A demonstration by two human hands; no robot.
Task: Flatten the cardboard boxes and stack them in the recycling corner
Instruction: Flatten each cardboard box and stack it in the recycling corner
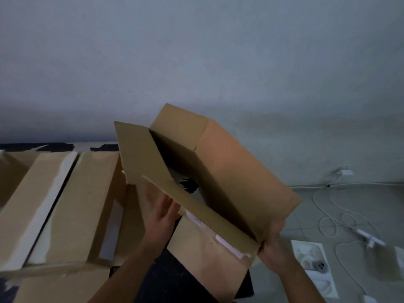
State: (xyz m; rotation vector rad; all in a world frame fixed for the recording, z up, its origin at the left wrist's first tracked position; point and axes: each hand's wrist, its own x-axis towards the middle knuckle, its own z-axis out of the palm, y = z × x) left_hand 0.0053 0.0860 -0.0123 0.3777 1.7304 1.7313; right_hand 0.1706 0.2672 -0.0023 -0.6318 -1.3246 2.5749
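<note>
Slip risk: open brown cardboard box (229, 171) not yet flattened, held aloft and tilted above large taped cardboard boxes (65, 204). Right hand (271, 243) grips near lower corner; left hand (164, 213) flat, fingers straight, only touching box's near side. One-handed grip could let box swing, drop. White cables (328, 215) and printed paper sheets (312, 259) on grey floor (306, 215) at right: probable trip, slide hazard during carry.

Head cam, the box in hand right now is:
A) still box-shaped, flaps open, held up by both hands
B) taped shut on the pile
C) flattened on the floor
A: the cardboard box is still box-shaped with its flaps open, the left hand touching its lower flap and the right hand gripping its near corner.
</note>
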